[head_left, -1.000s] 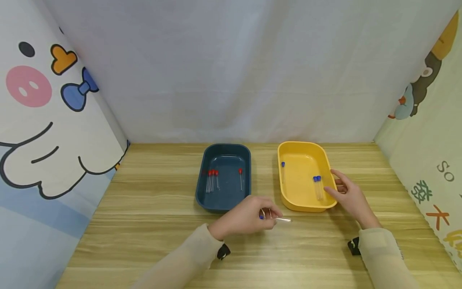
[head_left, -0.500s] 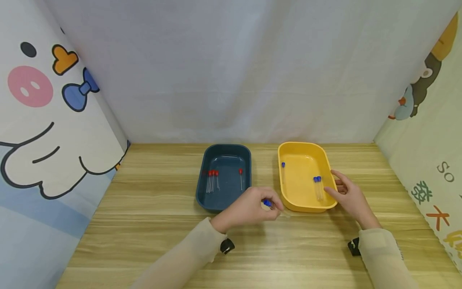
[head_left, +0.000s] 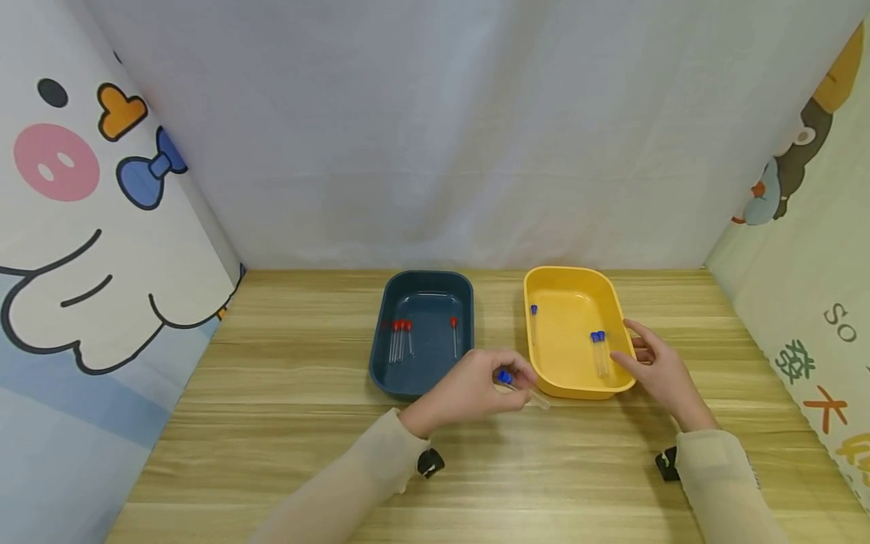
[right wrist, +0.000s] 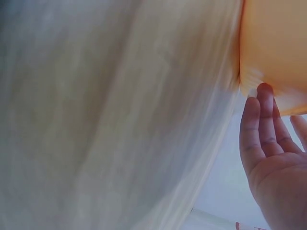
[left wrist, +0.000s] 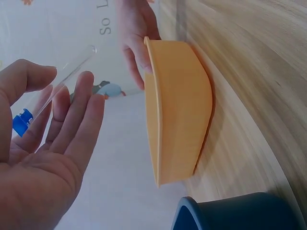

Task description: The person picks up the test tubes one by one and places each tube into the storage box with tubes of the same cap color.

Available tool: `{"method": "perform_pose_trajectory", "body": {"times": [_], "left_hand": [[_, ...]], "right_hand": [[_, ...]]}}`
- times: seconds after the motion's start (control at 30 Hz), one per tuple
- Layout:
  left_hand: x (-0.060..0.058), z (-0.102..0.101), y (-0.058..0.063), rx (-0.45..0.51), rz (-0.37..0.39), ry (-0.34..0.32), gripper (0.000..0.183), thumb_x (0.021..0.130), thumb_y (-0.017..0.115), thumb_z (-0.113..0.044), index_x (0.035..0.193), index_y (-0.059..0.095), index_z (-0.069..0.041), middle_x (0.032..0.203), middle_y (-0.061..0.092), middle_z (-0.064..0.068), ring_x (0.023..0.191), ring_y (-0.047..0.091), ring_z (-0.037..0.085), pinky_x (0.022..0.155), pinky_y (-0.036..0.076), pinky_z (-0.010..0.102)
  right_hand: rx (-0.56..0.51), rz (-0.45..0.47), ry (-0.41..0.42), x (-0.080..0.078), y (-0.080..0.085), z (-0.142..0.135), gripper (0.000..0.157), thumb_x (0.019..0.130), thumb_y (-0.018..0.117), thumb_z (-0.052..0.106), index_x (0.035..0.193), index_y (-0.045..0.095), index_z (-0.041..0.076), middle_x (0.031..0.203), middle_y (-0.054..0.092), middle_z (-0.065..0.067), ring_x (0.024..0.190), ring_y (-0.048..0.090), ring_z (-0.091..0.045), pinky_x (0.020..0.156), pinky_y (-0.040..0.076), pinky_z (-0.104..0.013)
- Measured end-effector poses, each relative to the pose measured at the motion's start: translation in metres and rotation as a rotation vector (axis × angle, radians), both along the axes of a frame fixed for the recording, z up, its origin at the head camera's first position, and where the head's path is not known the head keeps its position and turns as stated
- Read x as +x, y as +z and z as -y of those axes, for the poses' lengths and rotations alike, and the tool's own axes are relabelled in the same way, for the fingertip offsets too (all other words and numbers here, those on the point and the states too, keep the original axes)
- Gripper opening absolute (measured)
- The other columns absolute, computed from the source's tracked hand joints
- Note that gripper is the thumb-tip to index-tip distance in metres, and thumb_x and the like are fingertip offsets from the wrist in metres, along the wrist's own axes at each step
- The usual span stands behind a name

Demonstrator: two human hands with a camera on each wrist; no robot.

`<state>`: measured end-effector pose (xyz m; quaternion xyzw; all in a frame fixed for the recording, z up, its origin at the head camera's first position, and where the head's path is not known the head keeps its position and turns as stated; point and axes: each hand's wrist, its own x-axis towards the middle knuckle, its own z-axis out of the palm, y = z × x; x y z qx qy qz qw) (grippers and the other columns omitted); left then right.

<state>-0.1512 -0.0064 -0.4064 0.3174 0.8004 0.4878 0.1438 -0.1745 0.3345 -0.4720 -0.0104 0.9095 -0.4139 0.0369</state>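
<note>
My left hand (head_left: 476,387) is raised between the two trays, near the yellow tray's front left corner. It pinches a clear test tube (left wrist: 80,64) with a blue cap (left wrist: 22,122), held at a tilt. My right hand (head_left: 667,378) holds the right rim of the yellow tray (head_left: 576,390), thumb over the inside edge and fingers (right wrist: 250,127) along the outer wall. Inside that tray lie two blue-capped tubes (head_left: 599,353) side by side at the right and one blue-capped tube (head_left: 533,326) at the left.
A dark blue tray (head_left: 435,283) stands left of the yellow one. It holds several red-capped tubes (head_left: 398,344) at its left and one red-capped tube (head_left: 455,338) at its right. Both trays sit on a wood-grain table (head_left: 285,363), with a pale cloth (head_left: 435,151) behind.
With the test tube in it, my left hand has moved slightly up and right toward the yellow tray, and the tube has turned, its open length pointing more downward. The right hand stays put.
</note>
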Motion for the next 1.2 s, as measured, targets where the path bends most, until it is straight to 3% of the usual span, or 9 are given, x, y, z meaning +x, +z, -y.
{"method": "perform_pose_trajectory", "body": {"times": [0.33, 0.7, 1.03, 1.2], "left_hand": [[-0.001, -0.004, 0.001, 0.057, 0.034, 0.065, 0.025, 0.089, 0.069, -0.001, 0.112, 0.071, -0.01, 0.104, 0.072, 0.002, 0.076, 0.057, 0.003, 0.072, 0.051, 0.014], [-0.005, -0.01, 0.005, 0.163, 0.129, 0.102, 0.048, 0.091, 0.068, 0.003, 0.137, 0.055, -0.006, 0.107, 0.067, 0.012, 0.086, 0.068, 0.005, 0.08, 0.059, 0.019], [-0.011, -0.016, 0.005, 0.136, 0.063, 0.118, 0.057, 0.099, 0.059, -0.005, 0.152, 0.039, -0.012, 0.112, 0.073, 0.01, 0.09, 0.067, 0.007, 0.085, 0.055, 0.017], [-0.016, -0.021, 0.004, 0.119, 0.052, 0.111, 0.056, 0.103, 0.053, -0.006, 0.155, 0.033, -0.011, 0.111, 0.073, 0.008, 0.083, 0.065, 0.009, 0.082, 0.052, 0.018]], "right_hand": [[-0.001, 0.0, -0.001, 0.001, -0.001, -0.001, 0.075, 0.102, 0.064, 0.035, 0.163, 0.03, 0.007, 0.138, 0.055, -0.031, 0.089, 0.049, 0.016, 0.074, 0.052, -0.012], [-0.007, -0.006, -0.005, 0.001, 0.0, -0.001, 0.075, 0.102, 0.065, 0.035, 0.162, 0.03, 0.007, 0.137, 0.056, -0.031, 0.088, 0.05, 0.017, 0.074, 0.052, -0.011], [-0.012, -0.003, -0.007, 0.0, -0.001, -0.001, 0.075, 0.102, 0.065, 0.035, 0.162, 0.03, 0.007, 0.138, 0.056, -0.032, 0.089, 0.049, 0.017, 0.075, 0.052, -0.011], [-0.005, -0.002, -0.006, -0.001, 0.0, 0.0, 0.074, 0.102, 0.064, 0.035, 0.162, 0.03, 0.008, 0.138, 0.056, -0.031, 0.091, 0.05, 0.014, 0.075, 0.051, -0.011]]}}
